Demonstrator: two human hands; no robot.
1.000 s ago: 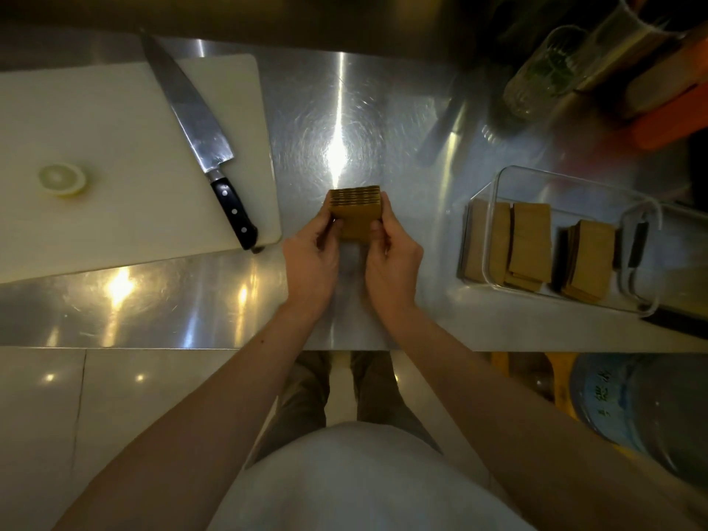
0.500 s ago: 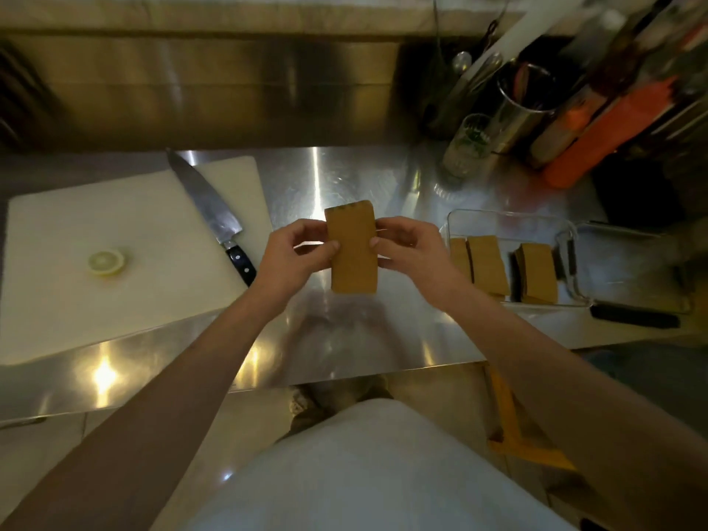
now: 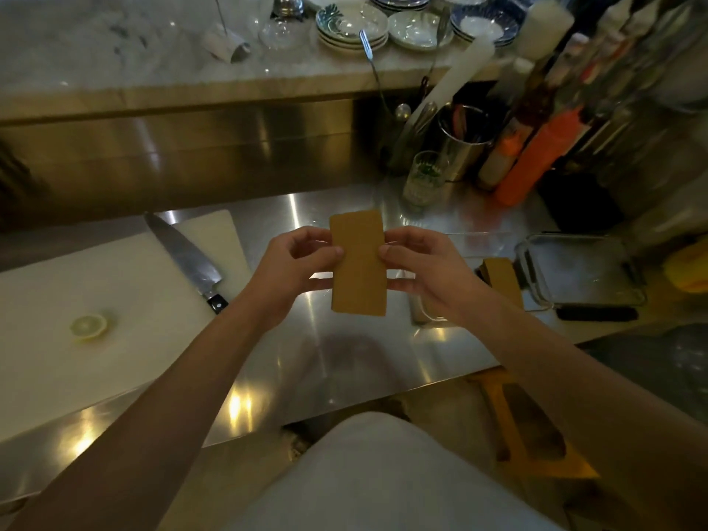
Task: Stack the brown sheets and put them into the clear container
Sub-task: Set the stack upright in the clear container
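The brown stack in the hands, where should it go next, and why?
Probably to the right and down into the clear container. Both the left hand and right hand hold the brown stack above the counter, and another brown stack already sits there.

- I count one stack of brown sheets (image 3: 358,267) lifted above the counter (image 3: 344,362), and one more brown stack (image 3: 500,277) at its right edge.
- One clear container (image 3: 582,300).
- One cutting board (image 3: 95,300) at the counter's left edge, with one knife (image 3: 184,258) and one lemon slice (image 3: 89,326).
- One orange bottle (image 3: 536,155), one glass (image 3: 423,178).
- Two hands: left hand (image 3: 295,270), right hand (image 3: 429,270).
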